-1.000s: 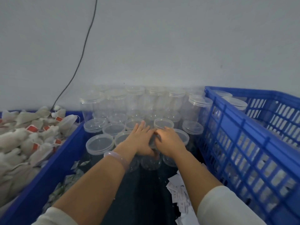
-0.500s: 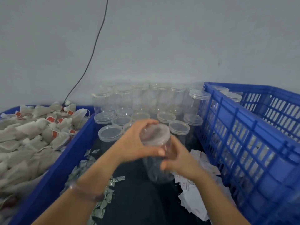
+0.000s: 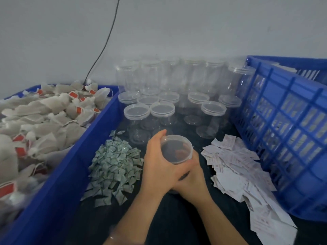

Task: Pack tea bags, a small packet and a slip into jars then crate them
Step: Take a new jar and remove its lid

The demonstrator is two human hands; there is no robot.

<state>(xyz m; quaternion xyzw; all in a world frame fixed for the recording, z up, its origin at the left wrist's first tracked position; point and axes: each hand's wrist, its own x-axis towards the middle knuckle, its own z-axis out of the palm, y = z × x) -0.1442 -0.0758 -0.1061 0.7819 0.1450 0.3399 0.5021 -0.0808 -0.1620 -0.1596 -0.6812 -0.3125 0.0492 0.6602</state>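
Two hands hold one clear jar (image 3: 177,151) near the middle of the dark desk (image 3: 177,223). The left hand (image 3: 159,165) curls round the jar's lidded top. The right hand (image 3: 194,183) grips the body lower down, partly hidden under the left. At nine o'clock from the jar lies a heap of small green packets (image 3: 113,167), and at three o'clock a spread of white slips (image 3: 238,165). Empty lidded jars (image 3: 168,103) stand clustered at twelve o'clock. A blue bin (image 3: 99,128) heaped with tea bags (image 3: 44,112) sits at ten o'clock, and a blue crate (image 3: 283,121) at two o'clock.
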